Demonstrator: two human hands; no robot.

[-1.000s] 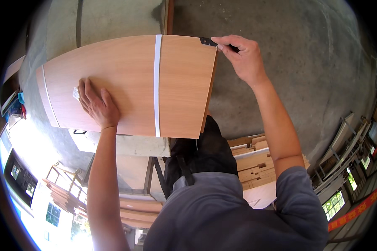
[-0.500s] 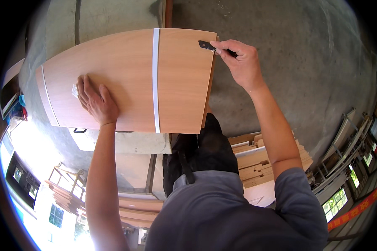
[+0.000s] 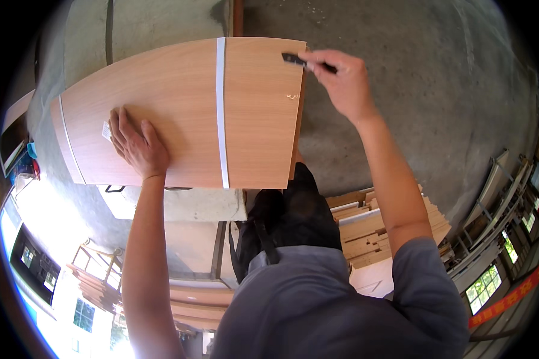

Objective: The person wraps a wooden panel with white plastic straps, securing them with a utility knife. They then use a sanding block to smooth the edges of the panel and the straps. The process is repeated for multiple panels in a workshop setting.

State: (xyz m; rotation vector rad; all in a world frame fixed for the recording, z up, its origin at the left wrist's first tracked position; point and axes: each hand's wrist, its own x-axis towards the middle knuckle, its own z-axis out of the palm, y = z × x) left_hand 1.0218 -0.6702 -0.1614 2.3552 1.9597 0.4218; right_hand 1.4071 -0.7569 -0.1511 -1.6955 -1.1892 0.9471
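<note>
Head view, panel: A flat rectangular wood-veneer panel in a light reddish brown (image 3: 161,113) is seen lying on a grey desk (image 3: 203,203), with its right end projecting past the desk over the concrete floor (image 3: 413,90). A narrow white strip (image 3: 221,113) is seen running across its face from the far edge to the near edge.

Head view, left hand: The left hand (image 3: 136,146) is laid flat, fingers spread, on the left part of the panel beside a small white label (image 3: 106,130); nothing is grasped, the panel is only pressed down.

Head view, right hand: The right hand (image 3: 341,81) is closed on a small dark blade-like tool (image 3: 296,59), whose tip is held at the far right corner of the panel.

Head view, progress: The tool is judged to stand at the far end of the right edge (image 3: 297,119). A small pale fleck is seen on the face near that edge. How much of that edge has been worked cannot be told.

Head view, direction: The long axis of the panel runs left to right. The tool's long axis is also held roughly left to right, its tip pointing left.

Head view, surroundings: Stacked pale wood offcuts (image 3: 371,227) are seen on the floor at lower right.
</note>
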